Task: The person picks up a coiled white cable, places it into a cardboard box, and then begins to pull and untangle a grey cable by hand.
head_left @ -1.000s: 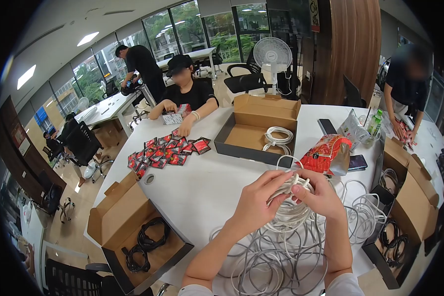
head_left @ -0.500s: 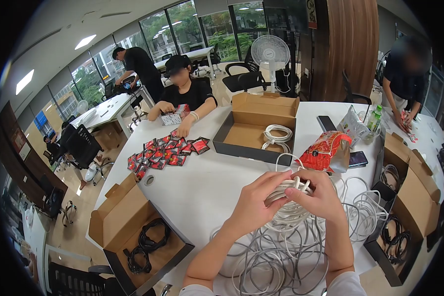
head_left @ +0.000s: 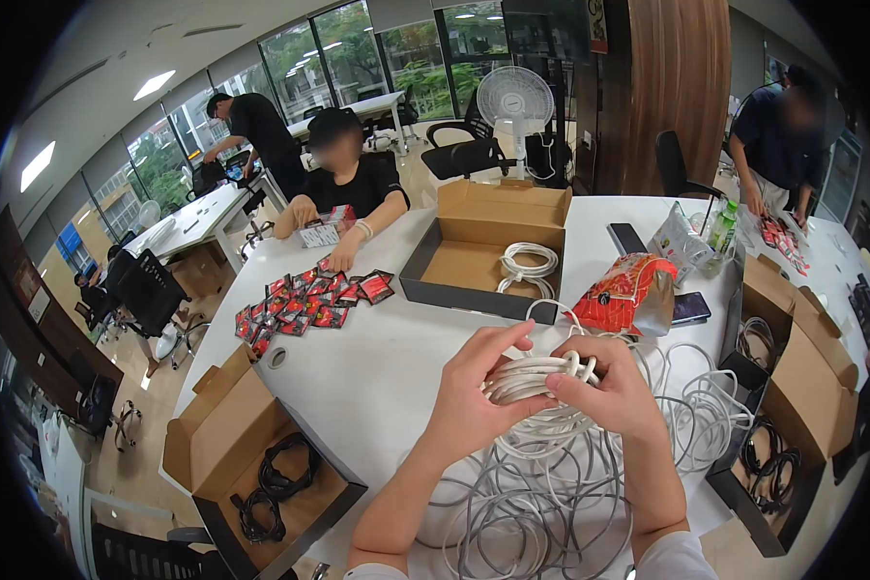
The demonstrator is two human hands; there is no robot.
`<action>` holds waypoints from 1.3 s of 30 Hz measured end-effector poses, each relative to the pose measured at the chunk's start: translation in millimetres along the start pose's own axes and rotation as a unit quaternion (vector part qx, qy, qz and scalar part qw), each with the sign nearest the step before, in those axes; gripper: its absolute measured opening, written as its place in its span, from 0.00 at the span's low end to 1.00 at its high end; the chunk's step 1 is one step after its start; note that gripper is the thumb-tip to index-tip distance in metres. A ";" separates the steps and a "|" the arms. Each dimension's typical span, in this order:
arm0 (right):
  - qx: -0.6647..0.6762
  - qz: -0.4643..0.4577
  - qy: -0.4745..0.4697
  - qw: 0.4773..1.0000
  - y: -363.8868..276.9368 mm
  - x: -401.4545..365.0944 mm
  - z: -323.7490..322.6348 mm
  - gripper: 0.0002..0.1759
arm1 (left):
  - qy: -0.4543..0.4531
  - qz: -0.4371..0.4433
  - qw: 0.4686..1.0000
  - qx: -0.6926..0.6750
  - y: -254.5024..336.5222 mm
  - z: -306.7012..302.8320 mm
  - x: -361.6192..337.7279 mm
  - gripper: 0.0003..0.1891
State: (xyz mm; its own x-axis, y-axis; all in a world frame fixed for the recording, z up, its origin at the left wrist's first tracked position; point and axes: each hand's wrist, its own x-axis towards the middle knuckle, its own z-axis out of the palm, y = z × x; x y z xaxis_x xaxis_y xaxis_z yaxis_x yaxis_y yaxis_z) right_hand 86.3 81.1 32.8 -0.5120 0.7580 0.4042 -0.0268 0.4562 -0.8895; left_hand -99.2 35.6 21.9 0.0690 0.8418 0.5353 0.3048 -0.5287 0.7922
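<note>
Between my two hands is a coil of white cable (head_left: 529, 379), held up over the front of the table. My left hand (head_left: 469, 396) wraps around its left side, thumb underneath and the index finger raised off the top. My right hand (head_left: 617, 385) grips the right end, its thumb across the loops, where a strand bends around the bundle. More white loops hang just below the hands. Under them spreads a loose tangle of grey and white cables (head_left: 522, 512), with another pile of white cable (head_left: 710, 416) to the right.
An open box (head_left: 425, 295) at the back holds a white coil (head_left: 529, 269). Boxes with black cables stand at left (head_left: 208, 512) and right (head_left: 778, 527). A red snack bag (head_left: 614, 295), phones and a bottle (head_left: 723, 227) lie behind. A person across handles red packets (head_left: 304, 304).
My left fingers have spread and lifted from the top of the coil, showing more of it. The view has shifted slightly. The co-worker at right stands more upright.
</note>
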 end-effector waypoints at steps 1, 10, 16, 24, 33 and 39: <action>0.017 0.002 0.001 1.000 -1.7 -0.2 0.2 0.10 | 0.013 0.000 1.000 0.007 0.2 1.3 -0.8 0.36; 0.034 0.070 -0.050 0.996 -7.7 0.1 -2.8 0.11 | -0.045 -0.024 0.997 0.052 10.1 -4.6 -3.4 0.24; 0.074 0.058 -0.022 0.995 1.1 1.3 8.8 0.20 | -0.023 -0.062 0.998 -0.015 5.3 -7.8 -4.2 0.26; -0.008 0.087 -0.023 0.996 7.4 3.4 5.0 0.24 | 0.002 -0.117 0.992 -0.053 -1.4 -4.7 -3.1 0.33; 0.008 0.039 -0.056 0.998 4.6 2.0 -1.8 0.29 | 0.011 -0.113 0.992 -0.056 0.5 0.9 -2.1 0.37; 0.053 0.035 -0.082 0.995 17.2 2.8 -8.9 0.31 | 0.014 -0.084 0.993 -0.078 -6.2 1.4 -1.7 0.36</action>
State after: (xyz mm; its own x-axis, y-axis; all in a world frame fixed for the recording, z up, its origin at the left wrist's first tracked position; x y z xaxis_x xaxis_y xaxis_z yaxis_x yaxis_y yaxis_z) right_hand 92.0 95.2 20.5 -0.6488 0.6960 0.3077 -0.0721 0.3463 -0.9353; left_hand -99.9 37.6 15.6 0.0027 0.9178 0.3970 0.1595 -0.3923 0.9059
